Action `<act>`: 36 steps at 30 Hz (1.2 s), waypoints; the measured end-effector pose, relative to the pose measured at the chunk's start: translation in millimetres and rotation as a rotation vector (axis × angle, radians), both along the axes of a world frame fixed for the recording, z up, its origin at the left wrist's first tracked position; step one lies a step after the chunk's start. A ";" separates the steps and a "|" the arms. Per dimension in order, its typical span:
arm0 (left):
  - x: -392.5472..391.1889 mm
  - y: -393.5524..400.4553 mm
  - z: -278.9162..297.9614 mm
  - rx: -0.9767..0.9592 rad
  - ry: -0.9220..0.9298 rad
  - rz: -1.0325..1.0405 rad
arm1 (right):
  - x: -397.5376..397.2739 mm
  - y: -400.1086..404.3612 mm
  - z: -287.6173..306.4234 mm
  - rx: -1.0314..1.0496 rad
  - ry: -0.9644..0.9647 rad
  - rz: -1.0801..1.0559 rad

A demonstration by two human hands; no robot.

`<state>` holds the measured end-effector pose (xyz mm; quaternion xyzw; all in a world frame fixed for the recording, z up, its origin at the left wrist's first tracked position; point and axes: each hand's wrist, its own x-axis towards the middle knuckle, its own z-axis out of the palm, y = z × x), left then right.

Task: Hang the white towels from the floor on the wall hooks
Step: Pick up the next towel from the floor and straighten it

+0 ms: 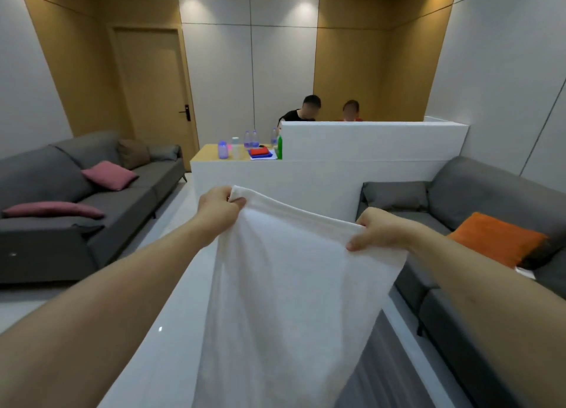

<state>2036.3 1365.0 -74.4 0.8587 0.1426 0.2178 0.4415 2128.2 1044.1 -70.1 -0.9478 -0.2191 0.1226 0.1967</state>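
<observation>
I see no wall hooks in view, only two grey sofas (101,199) and a white partition (352,150) ahead. The white towel (284,285) hangs full length between my arms, its top edge running left to right. Left hand (219,205) fingers pinch one upper corner, right hand (379,228) fingers pinch the other; I judge either hand equally placed to hook it.

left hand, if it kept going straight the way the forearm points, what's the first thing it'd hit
Most likely the white partition wall just beyond it. The left hand, gripping a top corner of the white towel, points up and forward at that wall. Depth is unclear from one view, but nothing else shows in between.
</observation>
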 end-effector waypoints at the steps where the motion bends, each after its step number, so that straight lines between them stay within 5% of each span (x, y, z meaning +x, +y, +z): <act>1: 19.9 16.2 -6.8 0.012 0.013 0.026 | 24.4 13.7 -3.0 -0.032 -0.066 -0.040; 9: 154.5 100.9 4.1 0.177 0.093 0.100 | 158.8 87.5 18.1 0.018 -0.453 -0.380; 16: 193.4 103.1 59.6 0.205 -0.064 0.110 | 189.2 86.0 61.3 0.292 -0.672 -0.366; 24: 152.4 52.1 13.5 0.212 -0.004 0.105 | 144.4 27.7 14.1 0.304 -0.592 -0.257; 36: -25.1 -90.1 -222.4 0.344 0.579 0.020 | -10.4 -110.5 -231.6 0.083 -0.035 -0.238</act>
